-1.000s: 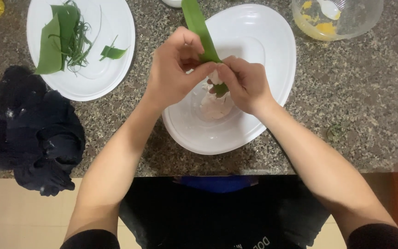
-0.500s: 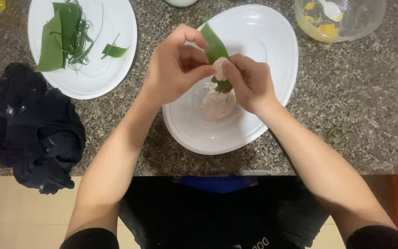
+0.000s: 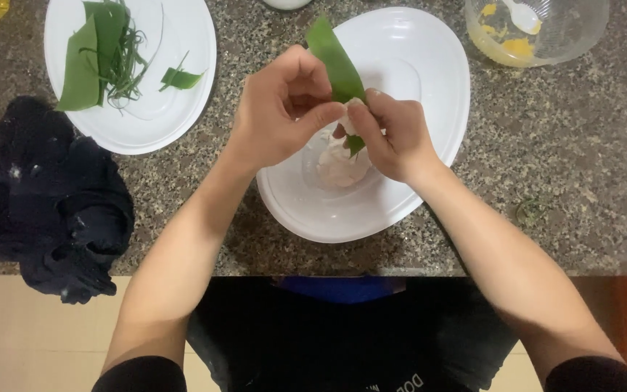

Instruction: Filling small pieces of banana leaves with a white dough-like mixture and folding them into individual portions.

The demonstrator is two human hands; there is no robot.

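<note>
A speckled granite counter (image 3: pixel 582 145) carries a smooth white oval plate (image 3: pixel 429 65). Above it, the left hand (image 3: pixel 281 109) and right hand (image 3: pixel 393 138) both pinch a long, flat green leaf (image 3: pixel 337 62) over a pale, lumpy filling (image 3: pixel 339 167).

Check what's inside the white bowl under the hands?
The white bowl holds a pale lump of food. Above it the left hand and right hand pinch a green leaf; what the fingers wrap is hidden.
</note>
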